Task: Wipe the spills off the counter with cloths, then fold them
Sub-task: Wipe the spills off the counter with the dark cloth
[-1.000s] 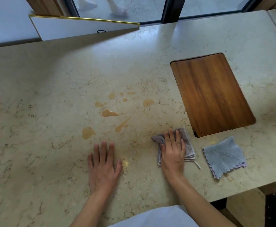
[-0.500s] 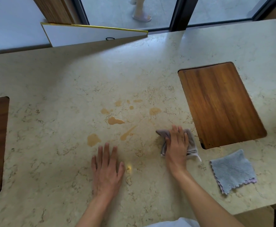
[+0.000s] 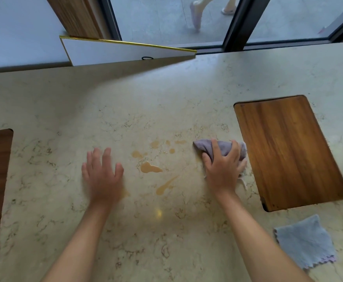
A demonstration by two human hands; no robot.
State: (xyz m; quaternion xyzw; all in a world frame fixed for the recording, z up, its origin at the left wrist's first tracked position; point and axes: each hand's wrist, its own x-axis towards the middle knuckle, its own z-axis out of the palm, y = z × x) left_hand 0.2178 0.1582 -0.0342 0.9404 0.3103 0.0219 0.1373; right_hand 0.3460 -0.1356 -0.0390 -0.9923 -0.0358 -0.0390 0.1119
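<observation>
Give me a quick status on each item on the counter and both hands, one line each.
Left hand: open, flat over the counter, holding nothing, blurred.
Right hand: closed on the purple cloth.
Purple cloth: bunched, pressed on the counter right of the spills.
Spills: several brown patches, unwiped.
Blue cloth: lying flat near the counter's front right edge, untouched.
Wooden board: set into the counter, bare.
Counter: beige marble.

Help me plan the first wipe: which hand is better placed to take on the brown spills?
Right. The right hand already grips the purple cloth just beside the spills. The left hand is open and empty; the blue cloth lies far from it.
</observation>
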